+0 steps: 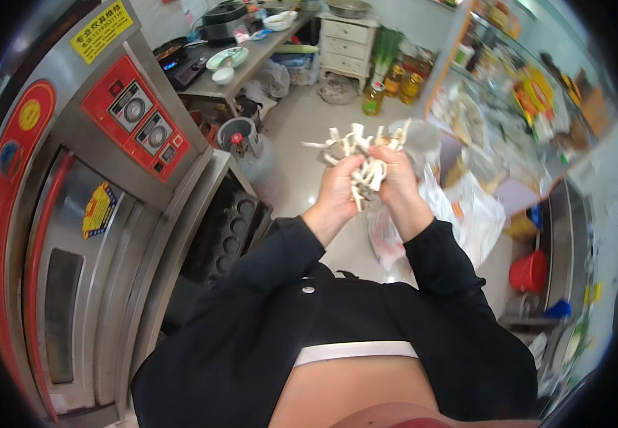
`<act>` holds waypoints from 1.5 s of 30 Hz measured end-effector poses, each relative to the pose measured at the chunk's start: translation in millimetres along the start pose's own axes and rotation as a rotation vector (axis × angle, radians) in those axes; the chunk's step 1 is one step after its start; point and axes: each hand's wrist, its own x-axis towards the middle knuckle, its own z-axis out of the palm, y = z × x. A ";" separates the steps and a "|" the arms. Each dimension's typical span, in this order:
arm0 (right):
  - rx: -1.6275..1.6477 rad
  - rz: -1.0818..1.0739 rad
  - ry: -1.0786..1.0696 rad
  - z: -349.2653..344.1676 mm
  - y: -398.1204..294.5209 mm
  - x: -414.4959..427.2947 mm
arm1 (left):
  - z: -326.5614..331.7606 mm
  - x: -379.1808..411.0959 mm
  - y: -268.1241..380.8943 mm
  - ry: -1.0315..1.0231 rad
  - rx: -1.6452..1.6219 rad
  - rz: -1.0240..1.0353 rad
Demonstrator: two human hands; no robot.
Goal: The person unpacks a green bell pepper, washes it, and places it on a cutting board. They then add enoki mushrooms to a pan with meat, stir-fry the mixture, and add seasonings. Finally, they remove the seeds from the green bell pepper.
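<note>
A clump of torn mushroom pieces (367, 174), pale strips with some grey caps, is gripped between my two hands. My left hand (334, 188) wraps the clump from the left, thumb on top. From the other side my right hand (401, 184) presses on it, its thumb close to the left one. Strips stick out above the thumbs and hang below the hands. The fingers beneath are partly hidden. Under and beyond my right wrist are white plastic bags (479, 216) and a pale bucket (421, 140) standing on the floor.
A steel deck oven (127, 224) lines the left side. Beyond it stand a gas cylinder (250, 155) and a counter (223, 95) with a pan (169, 51) on a lit cooker. Oil bottles (373, 100) stand on the floor ahead. A glass-shelved cabinet (507, 101) is at right.
</note>
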 end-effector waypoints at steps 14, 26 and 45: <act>-0.025 0.291 -0.292 140.9 59.4 531.5 | -70.9 438.1 264.0 0.277 -0.130 0.376; -0.087 0.630 -0.675 393.3 212.0 888.1 | -146.8 649.8 583.1 0.505 -0.134 0.756; -0.684 0.933 -1.354 741.1 463.7 1027.2 | -305.7 616.1 961.2 1.092 0.201 0.870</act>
